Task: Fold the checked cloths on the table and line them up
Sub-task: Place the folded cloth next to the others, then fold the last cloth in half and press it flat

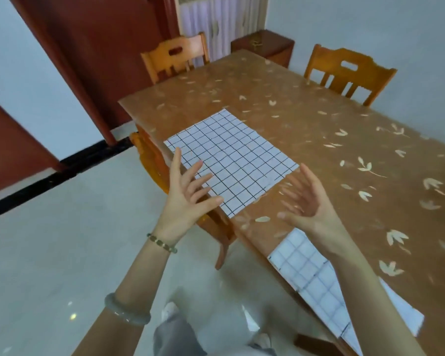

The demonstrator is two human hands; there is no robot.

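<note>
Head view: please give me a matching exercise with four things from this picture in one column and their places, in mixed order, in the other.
Things:
1. far checked cloth
2. near checked cloth
3. bead bracelet
4. right hand

Places:
A. round the wrist of the left hand
B. held open over the bare table
C. partly under the right forearm
D. spread flat by the table's left edge

Pairs: 1-D, 2-C, 3-A, 4-B.

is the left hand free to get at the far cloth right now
Probably yes: the left hand is open and empty, its fingers over the near edge of the far cloth, and nothing lies on that cloth or in between.
</note>
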